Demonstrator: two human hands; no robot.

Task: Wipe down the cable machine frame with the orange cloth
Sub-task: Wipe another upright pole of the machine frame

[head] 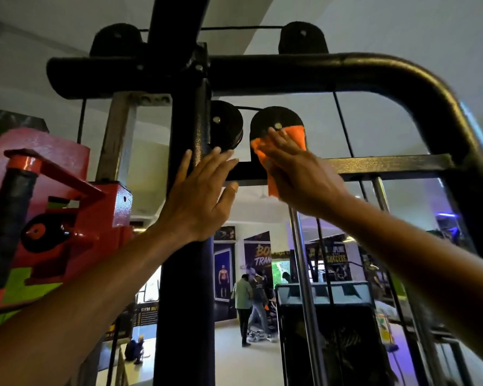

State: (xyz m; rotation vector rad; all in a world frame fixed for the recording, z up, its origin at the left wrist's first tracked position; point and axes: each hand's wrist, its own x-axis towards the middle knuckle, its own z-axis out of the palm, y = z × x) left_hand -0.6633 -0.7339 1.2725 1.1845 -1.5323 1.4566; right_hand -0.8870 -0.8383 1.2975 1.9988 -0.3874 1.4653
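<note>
Where pulleys (226,125) crowd the upright (188,129), orange cloth (294,136) under right hand (299,176)

Two hands (198,196), one cloth (293,137), four pulleys (225,125).

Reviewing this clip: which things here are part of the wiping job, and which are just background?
In the job:
orange cloth
right hand pressing the cloth on a pulley cover
left hand flat on the black upright post
curved top bar

Background:
red machine
weight stack
wall posters
people beyond
</note>
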